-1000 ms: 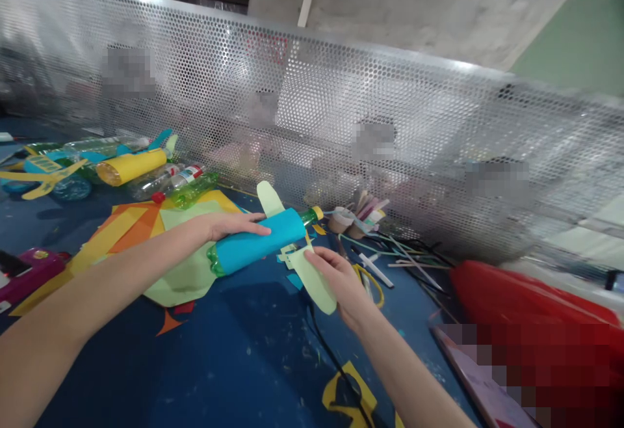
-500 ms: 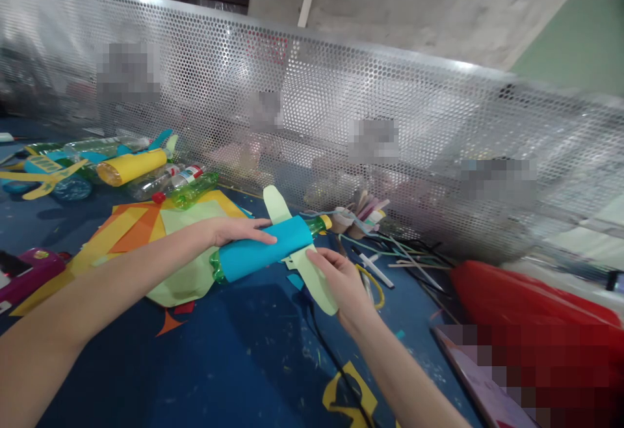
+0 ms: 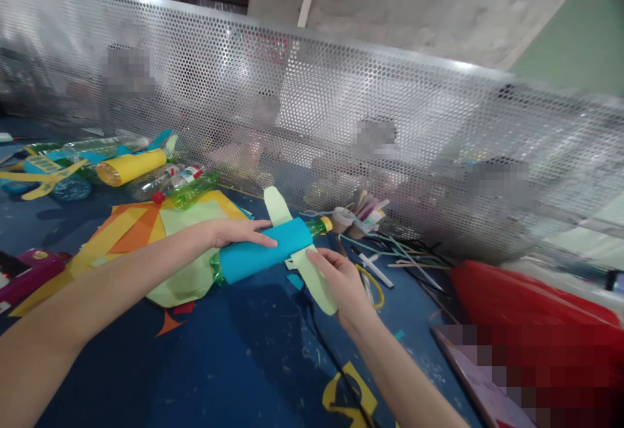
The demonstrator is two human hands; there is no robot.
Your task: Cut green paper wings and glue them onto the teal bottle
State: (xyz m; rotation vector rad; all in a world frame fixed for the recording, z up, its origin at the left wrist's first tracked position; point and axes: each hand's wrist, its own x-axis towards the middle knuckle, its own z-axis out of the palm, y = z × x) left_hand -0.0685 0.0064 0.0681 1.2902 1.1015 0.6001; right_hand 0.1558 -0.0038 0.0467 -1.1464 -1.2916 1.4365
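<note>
A green plastic bottle with a yellow cap, wrapped in blue paper (image 3: pixel 263 252), is held above the table, its neck pointing right. My left hand (image 3: pixel 238 231) is closed round its far side, fingers lying over the blue wrap. A pale green paper wing (image 3: pixel 314 278) sticks out below the bottle on the near side, and another pale green end (image 3: pixel 277 205) shows beyond it. Pinched between the thumb and fingers of my right hand (image 3: pixel 344 281) is the near wing. Where the wing meets the bottle is partly hidden underneath.
Coloured paper sheets (image 3: pixel 188 285) lie beneath my left forearm. Several bottles, one wrapped in yellow (image 3: pixel 134 166), lie at the back left. Sticks in cups (image 3: pixel 363 210), a white pen (image 3: pixel 377 270) and a black cable (image 3: pixel 326 347) are to the right. A perforated metal screen (image 3: pixel 312 103) stands behind.
Hardly anything differs. The wrapped bottle has shifted very slightly, and both hands keep their hold on the bottle and the wing.
</note>
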